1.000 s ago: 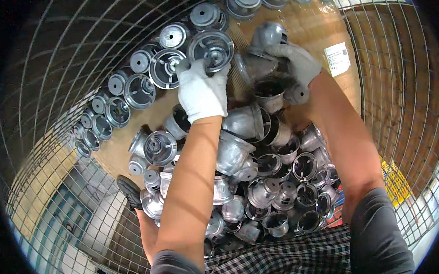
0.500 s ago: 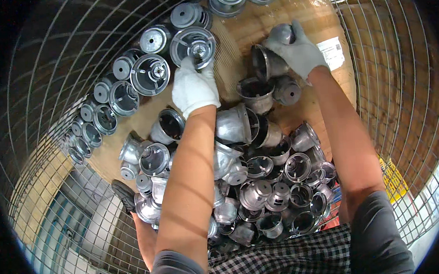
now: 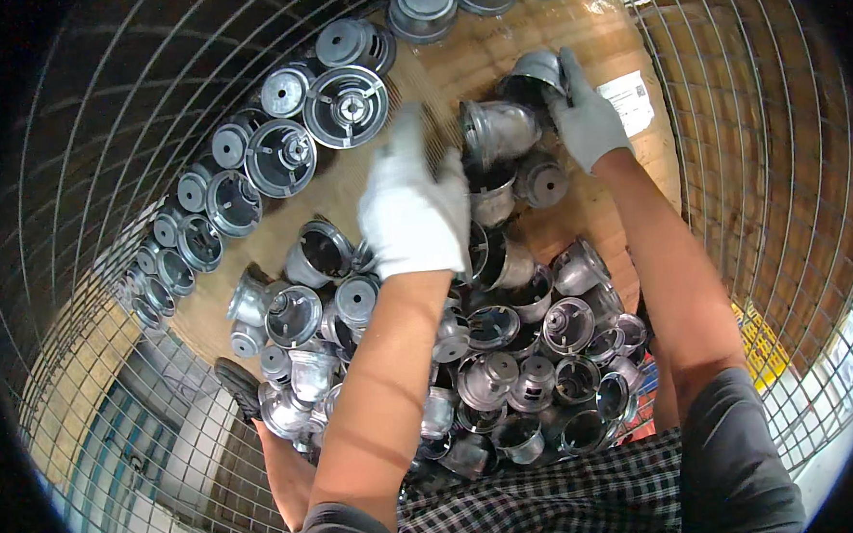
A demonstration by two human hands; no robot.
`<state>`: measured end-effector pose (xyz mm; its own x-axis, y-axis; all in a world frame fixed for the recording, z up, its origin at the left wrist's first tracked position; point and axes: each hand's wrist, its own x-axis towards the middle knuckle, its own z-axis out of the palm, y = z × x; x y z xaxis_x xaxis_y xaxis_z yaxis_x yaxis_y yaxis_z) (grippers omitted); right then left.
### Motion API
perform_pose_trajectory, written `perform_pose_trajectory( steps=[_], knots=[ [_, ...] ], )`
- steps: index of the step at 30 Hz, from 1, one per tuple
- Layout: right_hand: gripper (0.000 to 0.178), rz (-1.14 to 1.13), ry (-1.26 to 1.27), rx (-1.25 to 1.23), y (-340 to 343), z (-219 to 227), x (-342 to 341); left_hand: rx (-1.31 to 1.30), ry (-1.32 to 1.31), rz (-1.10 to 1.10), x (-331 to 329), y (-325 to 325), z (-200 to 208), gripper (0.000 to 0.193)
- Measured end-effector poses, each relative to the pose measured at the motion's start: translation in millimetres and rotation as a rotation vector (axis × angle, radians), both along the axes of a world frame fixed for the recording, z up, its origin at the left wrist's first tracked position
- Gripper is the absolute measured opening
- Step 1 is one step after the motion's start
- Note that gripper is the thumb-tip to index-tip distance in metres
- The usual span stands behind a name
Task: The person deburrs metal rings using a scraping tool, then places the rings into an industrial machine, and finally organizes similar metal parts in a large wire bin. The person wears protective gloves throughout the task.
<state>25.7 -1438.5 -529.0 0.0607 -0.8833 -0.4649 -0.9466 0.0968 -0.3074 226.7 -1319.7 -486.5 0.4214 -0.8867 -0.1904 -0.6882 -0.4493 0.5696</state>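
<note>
My left hand [image 3: 410, 214], in a white glove blurred by motion, is over the cardboard with its fingers apart and nothing between them. Close beyond its fingertips, a cup-shaped metal housing [image 3: 346, 107] lies with its hollow side showing, at the end of a row along the left mesh. My right hand [image 3: 588, 118], in a grey glove, grips another metal housing [image 3: 538, 70] by its rim, tilted. Beside that one lie a housing on its side [image 3: 508, 130] and one showing its closed, holed end [image 3: 542, 179].
Wire mesh [image 3: 90, 284] curves around both sides. A heap of loose housings [image 3: 490, 379] fills the near middle, below my forearms. Brown cardboard [image 3: 435, 68] lies under the parts, with a white label [image 3: 627, 102] at right. A dark shoe [image 3: 238, 387] shows at left.
My left hand has let go of the housing at the row's end and drawn back toward me. The housing in my right hand has tipped, and one near it has turned onto its side.
</note>
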Motion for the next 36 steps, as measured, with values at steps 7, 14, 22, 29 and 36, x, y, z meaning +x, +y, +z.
perform_pose_trajectory(
  steps=[7, 14, 22, 29, 36],
  knots=[
    [0.060, -0.075, -0.116, -0.037, -10, -10, -5, 0.190, -0.224, -0.685, 6, -66, -25, 0.045],
    [0.048, -0.514, -0.476, 0.014, -40, -17, -28, 0.331, 0.045, -0.283, 7, -46, -32, 0.040],
    [0.053, -0.554, -0.592, 0.315, -66, -39, 56, 0.192, 0.915, 0.738, -6, -76, -37, 0.072],
    [0.072, -0.416, -0.730, 0.322, -67, -55, 47, 0.315, 0.853, 0.861, -16, -71, -18, 0.058],
    [0.077, -0.452, -0.718, 0.297, -26, -6, 11, 0.202, 1.021, 0.965, -7, -78, -17, 0.046]
  ],
)
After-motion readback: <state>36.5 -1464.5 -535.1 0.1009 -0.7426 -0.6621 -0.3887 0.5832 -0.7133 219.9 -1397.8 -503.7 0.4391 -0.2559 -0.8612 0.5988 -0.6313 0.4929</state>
